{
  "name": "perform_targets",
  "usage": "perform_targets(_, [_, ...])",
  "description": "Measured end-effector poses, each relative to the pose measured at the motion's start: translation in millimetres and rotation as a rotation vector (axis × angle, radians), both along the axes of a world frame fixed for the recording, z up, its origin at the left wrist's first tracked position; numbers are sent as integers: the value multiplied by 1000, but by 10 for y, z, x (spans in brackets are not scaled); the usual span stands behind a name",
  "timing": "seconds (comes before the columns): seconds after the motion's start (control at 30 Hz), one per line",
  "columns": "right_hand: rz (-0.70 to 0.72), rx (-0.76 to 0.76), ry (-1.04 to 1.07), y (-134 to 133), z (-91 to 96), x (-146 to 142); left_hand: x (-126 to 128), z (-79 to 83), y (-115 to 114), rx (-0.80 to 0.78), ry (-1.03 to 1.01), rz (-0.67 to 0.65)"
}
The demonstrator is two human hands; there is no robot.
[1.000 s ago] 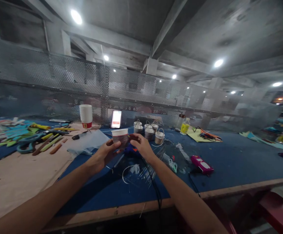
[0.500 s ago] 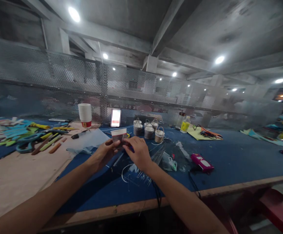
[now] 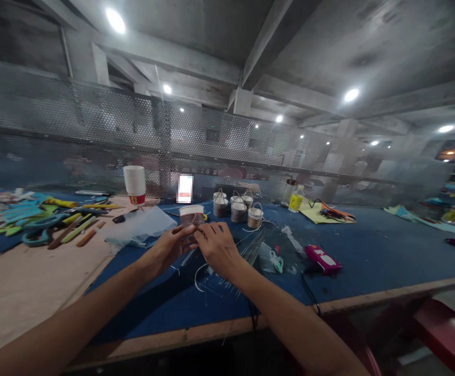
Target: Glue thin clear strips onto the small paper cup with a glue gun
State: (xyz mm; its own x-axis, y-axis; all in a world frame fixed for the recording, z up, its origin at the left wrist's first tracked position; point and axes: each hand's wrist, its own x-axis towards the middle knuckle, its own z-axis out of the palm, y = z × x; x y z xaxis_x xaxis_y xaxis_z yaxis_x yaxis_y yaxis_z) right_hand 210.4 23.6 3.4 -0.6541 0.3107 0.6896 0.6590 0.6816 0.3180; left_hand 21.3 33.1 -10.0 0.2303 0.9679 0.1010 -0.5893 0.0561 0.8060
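Note:
Between my two hands a small paper cup (image 3: pixel 191 211) is held up over the blue table, its white rim on top and a dark wrap around its side. My left hand (image 3: pixel 171 244) grips the cup low on its left, thumb against the front. My right hand (image 3: pixel 218 245) is closed at the cup's right side, its fingertips on the wall; my fingers hide the lower part. Just beyond, several small cups with cord handles (image 3: pixel 238 210) stand together. Below my right hand lie loose thin clear strands (image 3: pixel 246 258) and a curled white cord (image 3: pixel 197 279).
At left are a stack of paper cups (image 3: pixel 134 184), scissors (image 3: pixel 37 236) and modelling tools (image 3: pixel 70 232) on a wooden board (image 3: pixel 27 277). Further right lie a magenta device (image 3: pixel 323 259) and a yellow-labelled bottle (image 3: pixel 296 199). A perforated metal screen (image 3: pixel 227 138) rises behind.
The cup has tipped slightly toward me, showing more of its opening. My right fingers have shifted a little on its wall. The camera view has moved slightly.

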Motion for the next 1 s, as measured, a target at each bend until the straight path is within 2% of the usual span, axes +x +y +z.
perform_targets(0.13, [70,-106,36,-35,11,1,15,81,-54,21,88,65])
perform_targets(0.23, [145,-235,187,-5,36,30,9,160,-122,49,105,51])
perform_targets(0.3, [114,-328,332,61,49,66,-3,191,-151,47,116,39])
perform_targets(0.37, [-7,-419,407,150,42,114,-13,200,-158,7,120,54])
perform_targets(0.47, [-255,-544,280,285,-30,187,-20,189,-147,-48,79,53])
perform_targets(0.57, [-374,-597,89,384,-136,232,-18,175,-141,-62,40,8])
perform_targets(0.67, [-410,-627,0,456,-185,231,-18,174,-157,-65,35,-31])
perform_targets(0.87, [-434,-651,-117,507,-120,141,-18,198,-195,-62,15,-56])
perform_targets(1.0, [-423,-606,-77,440,-82,120,-28,213,-199,-56,0,-55])
